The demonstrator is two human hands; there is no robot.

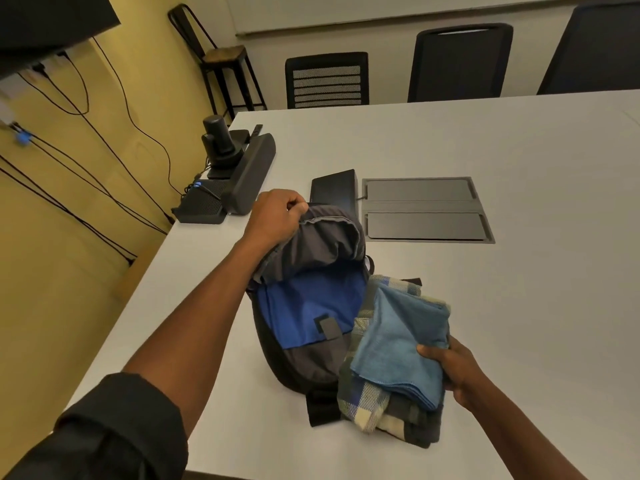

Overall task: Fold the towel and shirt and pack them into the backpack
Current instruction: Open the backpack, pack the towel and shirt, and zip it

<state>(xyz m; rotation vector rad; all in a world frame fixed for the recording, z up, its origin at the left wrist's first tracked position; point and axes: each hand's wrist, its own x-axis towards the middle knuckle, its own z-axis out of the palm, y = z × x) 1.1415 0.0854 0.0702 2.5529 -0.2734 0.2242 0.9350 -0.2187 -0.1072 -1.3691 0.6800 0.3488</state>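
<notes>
My left hand [273, 216] pinches backpack [311, 306] flap up, right hand [446, 365] grips folded towel [401, 334] w/ shirt [363, 400] beside backpack; risk: stack splays at opening.

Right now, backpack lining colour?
Blue lining inside the open backpack, clearest in the head view.

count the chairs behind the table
4: a tall stool by the yellow wall, a slatted chair, a black chair, and one cut off at right; others may be hidden.
</notes>
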